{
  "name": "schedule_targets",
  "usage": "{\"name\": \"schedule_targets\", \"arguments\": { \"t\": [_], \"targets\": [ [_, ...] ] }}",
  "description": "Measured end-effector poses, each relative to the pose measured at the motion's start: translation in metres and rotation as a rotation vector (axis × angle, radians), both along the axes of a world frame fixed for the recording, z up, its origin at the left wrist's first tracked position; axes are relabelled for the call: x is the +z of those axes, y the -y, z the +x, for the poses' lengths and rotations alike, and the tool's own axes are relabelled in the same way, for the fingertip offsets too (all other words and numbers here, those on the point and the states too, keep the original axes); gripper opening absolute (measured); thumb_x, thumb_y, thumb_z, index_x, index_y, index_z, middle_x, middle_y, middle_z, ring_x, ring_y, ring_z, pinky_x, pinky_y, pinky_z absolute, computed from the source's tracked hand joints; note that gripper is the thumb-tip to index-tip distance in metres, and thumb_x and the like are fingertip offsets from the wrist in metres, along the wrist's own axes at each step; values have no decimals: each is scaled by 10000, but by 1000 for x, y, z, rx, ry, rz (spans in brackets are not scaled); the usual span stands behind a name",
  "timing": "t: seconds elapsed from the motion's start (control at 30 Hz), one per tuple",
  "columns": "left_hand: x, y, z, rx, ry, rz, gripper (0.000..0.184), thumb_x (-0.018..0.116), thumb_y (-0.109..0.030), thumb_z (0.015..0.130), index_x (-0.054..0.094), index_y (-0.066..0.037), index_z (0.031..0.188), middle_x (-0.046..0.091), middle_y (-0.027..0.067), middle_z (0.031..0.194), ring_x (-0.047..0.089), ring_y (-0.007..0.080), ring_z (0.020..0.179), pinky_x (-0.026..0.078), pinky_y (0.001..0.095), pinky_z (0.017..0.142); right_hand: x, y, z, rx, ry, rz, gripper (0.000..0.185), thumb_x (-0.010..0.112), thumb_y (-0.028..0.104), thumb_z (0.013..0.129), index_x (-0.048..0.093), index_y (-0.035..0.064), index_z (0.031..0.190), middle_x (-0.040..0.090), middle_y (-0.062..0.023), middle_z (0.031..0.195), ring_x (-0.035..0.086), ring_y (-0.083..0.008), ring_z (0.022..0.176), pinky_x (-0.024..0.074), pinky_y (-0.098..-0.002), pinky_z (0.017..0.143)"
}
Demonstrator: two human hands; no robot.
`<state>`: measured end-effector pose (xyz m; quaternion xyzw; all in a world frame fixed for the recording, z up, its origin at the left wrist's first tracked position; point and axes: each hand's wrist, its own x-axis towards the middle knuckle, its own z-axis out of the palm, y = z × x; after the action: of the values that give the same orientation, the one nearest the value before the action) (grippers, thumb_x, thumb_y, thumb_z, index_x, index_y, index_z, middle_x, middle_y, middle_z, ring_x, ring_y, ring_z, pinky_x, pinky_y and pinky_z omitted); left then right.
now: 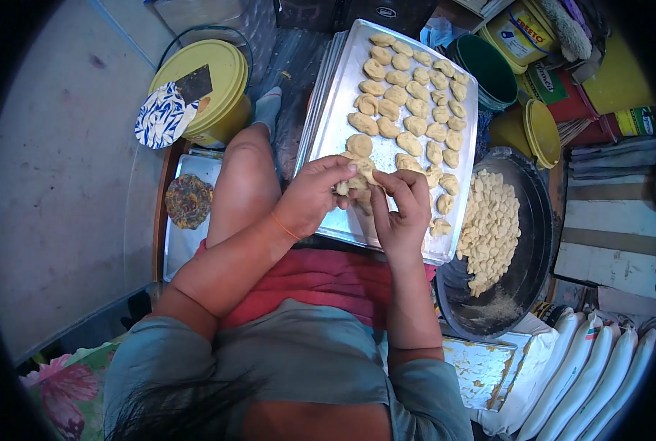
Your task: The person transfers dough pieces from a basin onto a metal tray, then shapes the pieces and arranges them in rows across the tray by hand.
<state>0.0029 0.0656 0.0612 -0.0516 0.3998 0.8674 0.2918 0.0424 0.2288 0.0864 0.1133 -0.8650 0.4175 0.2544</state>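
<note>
A lump of pale yellow dough (359, 178) is pinched between my two hands over the near part of a metal tray (335, 121). My left hand (317, 189) is closed round its left side, with the thumb on top. On the other side the fingertips of my right hand (403, 208) are pressed together on the dough's edge. Flattened dough pieces (396, 95) lie in rows on the tray, and a rounder dough disc (359, 145) is just beyond my hands. My fingers partly hide the held lump.
Right of the tray stands a black basin (540, 242) with many small dough pieces (490, 228). A dark mottled round mass (189, 201) sits on a lower tray (177, 250) at left. Nearby are a lidded yellow bucket (225, 73), a green bucket (490, 70) and white filled bags (585, 367).
</note>
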Motion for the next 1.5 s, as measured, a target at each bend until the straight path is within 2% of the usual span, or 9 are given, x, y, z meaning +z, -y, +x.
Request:
{"name": "schedule_targets", "arguments": {
  "t": [0.13, 0.37, 0.73, 0.83, 0.93, 1.13, 1.23, 1.33, 1.5],
  "targets": [
    [10, -3, 0, 19, -19, -102, 170, 590, -189, 973, 648, -49, 1048, 653, 19, 929, 575, 99, 738, 449, 242, 595, -9, -5, 0, 37, -143, 52, 344, 711, -83, 758, 686, 43, 1077, 649, -141, 995, 651, -304, 846, 536, -368, 717],
    [14, -6, 9, -43, 69, 17, 213, 589, -207, 978, 643, -5, 1019, 619, 16, 864, 540, 86, 688, 429, 235, 582, -3, -17, 10, 211, -200, 212, 492, 746, -22, 706, 670, 91, 1180, 630, -116, 1132, 605, -297, 937, 499, -388, 787],
    [28, -7, 17, -140, 50, -24, 227, 557, -256, 976, 649, -48, 981, 606, -2, 825, 526, 70, 653, 379, 207, 519, -9, -28, 21, 130, -514, 489, 307, 678, 185, 754, 730, 151, 1055, 657, 6, 1219, 534, -170, 937, 429, -380, 826],
    [23, -7, 15, -200, 116, 123, 207, 570, -240, 958, 639, -67, 1049, 632, 7, 930, 571, 94, 757, 467, 214, 627, -2, -28, 26, 133, -465, 533, 306, 677, 183, 759, 724, 153, 1060, 675, 20, 1177, 536, -155, 915, 407, -371, 822],
    [26, -8, 17, -157, 86, 30, 208, 587, -256, 964, 652, -60, 982, 602, -20, 824, 516, 51, 646, 366, 197, 507, 2, -30, 25, 156, -406, 516, 313, 680, 164, 754, 717, 152, 1064, 688, 35, 1150, 542, -146, 874, 391, -357, 817],
    [16, -12, 19, -105, -78, -110, 126, 633, -153, 939, 646, -76, 1038, 619, -14, 887, 536, 46, 730, 376, 193, 567, -5, -25, 24, 186, -43, 64, 304, 767, 57, 747, 664, 105, 1030, 650, -6, 903, 554, -170, 797, 407, -329, 797],
    [27, -11, 22, -173, -377, -300, 174, 643, -156, 939, 665, -38, 1064, 622, -9, 892, 545, 48, 758, 399, 190, 599, -14, -16, 30, 90, 222, -483, 316, 756, 16, 764, 627, 69, 1047, 587, -24, 832, 544, -161, 789, 422, -294, 785],
    [15, -18, 19, -26, -854, -361, 218, 664, -150, 931, 676, -11, 1099, 645, 17, 919, 575, 84, 782, 449, 212, 667, 2, -20, 25, 102, 219, -500, 306, 704, -17, 799, 615, 31, 1088, 560, -50, 926, 531, -136, 832, 438, -272, 793],
    [25, -14, 23, -120, -962, -565, 209, 658, -129, 939, 683, -12, 1110, 675, 58, 968, 626, 138, 844, 496, 266, 770, -9, -33, 25, 216, 365, -757, 312, 693, -29, 812, 651, 39, 1114, 560, -51, 972, 550, -147, 873, 444, -273, 820]
  ]
}}
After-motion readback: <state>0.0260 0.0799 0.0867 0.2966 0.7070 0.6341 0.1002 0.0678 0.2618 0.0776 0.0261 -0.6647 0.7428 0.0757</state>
